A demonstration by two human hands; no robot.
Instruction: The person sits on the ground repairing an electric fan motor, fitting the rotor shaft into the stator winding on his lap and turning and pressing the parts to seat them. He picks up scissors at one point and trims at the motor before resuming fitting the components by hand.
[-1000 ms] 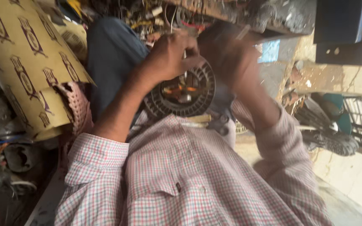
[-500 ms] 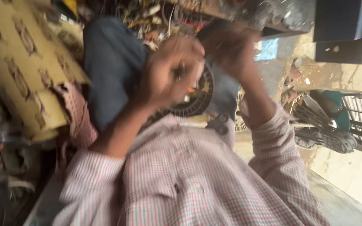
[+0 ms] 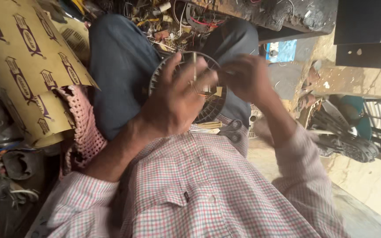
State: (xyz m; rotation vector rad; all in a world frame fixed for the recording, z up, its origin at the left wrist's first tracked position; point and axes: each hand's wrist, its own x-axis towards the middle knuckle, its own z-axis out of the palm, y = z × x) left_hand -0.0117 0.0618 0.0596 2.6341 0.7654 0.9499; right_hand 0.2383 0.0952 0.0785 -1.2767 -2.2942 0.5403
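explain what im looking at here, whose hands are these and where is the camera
The picture comes from a camera worn on a person's head, looking down at their own body and lap. That is why the checked shirt fills the bottom and the view seems tilted.

There is no machine, only two bare hands. The left hand lies over a round, dark, ribbed part that rests on the person's lap, and a thin stick-like piece stands up between its fingers. The right hand pinches at the same spot; what is in its grip is too blurred to tell.

Around the person: a sheet of printed brown card and a pink knitted cloth on one side, a heap of wires and scrap beyond the knees, and a fan guard on the other side.
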